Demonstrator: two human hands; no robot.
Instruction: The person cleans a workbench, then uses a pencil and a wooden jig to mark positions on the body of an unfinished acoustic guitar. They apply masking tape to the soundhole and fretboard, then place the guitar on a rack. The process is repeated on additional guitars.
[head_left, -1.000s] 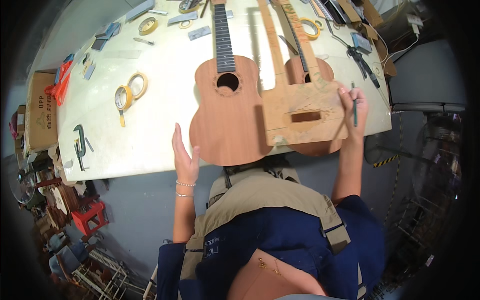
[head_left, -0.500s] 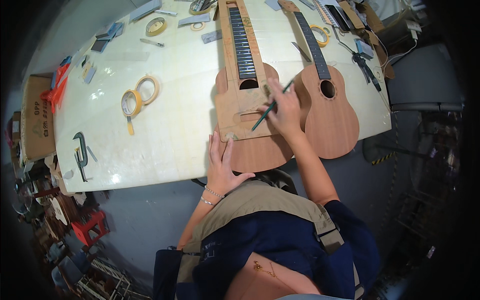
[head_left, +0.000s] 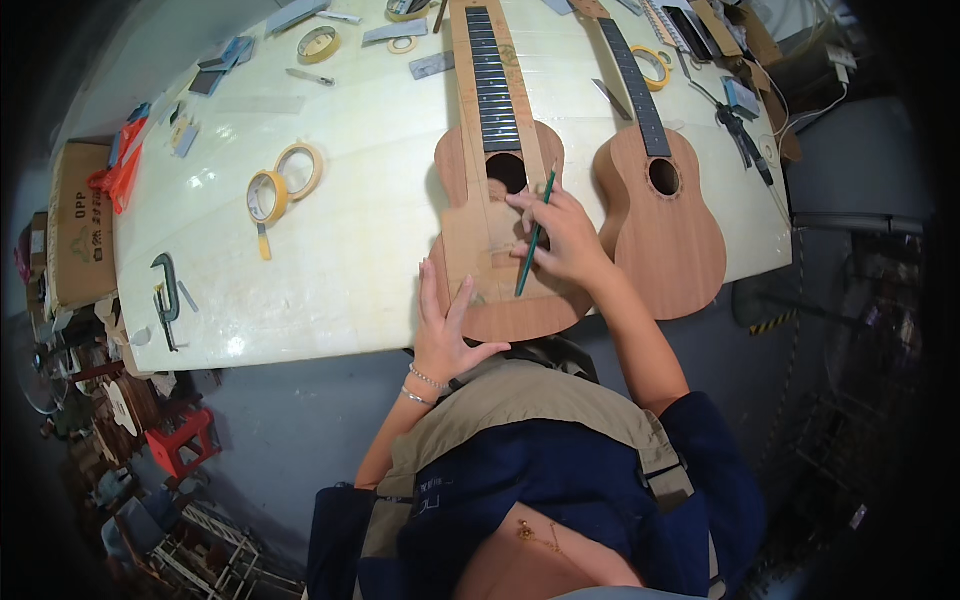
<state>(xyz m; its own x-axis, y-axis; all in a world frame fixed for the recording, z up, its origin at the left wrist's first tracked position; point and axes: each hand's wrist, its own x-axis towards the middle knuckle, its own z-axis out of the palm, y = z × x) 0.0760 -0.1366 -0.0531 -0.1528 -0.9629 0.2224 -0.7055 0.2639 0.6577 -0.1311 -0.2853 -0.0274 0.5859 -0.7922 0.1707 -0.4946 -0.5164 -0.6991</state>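
Note:
A flat wooden template (head_left: 465, 235) with long side arms lies over a small guitar (head_left: 520, 322) in front of me, framing its dark fretboard (head_left: 490, 80). My left hand (head_left: 445, 330) rests with spread fingers at the lower left of the guitar body, fingertips on the template's near corner. My right hand (head_left: 570, 240) grips a green pencil (head_left: 535, 235), tilted across the template. Its fingertips touch the template just below the sound hole (head_left: 506, 172). To the right lies a second small guitar (head_left: 665, 240), apart from my hands.
On the table (head_left: 350, 220) at left are two tape rolls (head_left: 266, 198) and a clamp (head_left: 165, 300). A cutter (head_left: 310, 77) and sanding blocks (head_left: 220, 65) lie farther back. A corded tool (head_left: 742, 145) is at the right edge. A red stool (head_left: 183, 443) stands on the floor.
The template has slid toward me on the guitar, so more of the sound hole shows. My right hand has shifted with it, and the pencil stands more upright. My left hand stays at the guitar's lower left.

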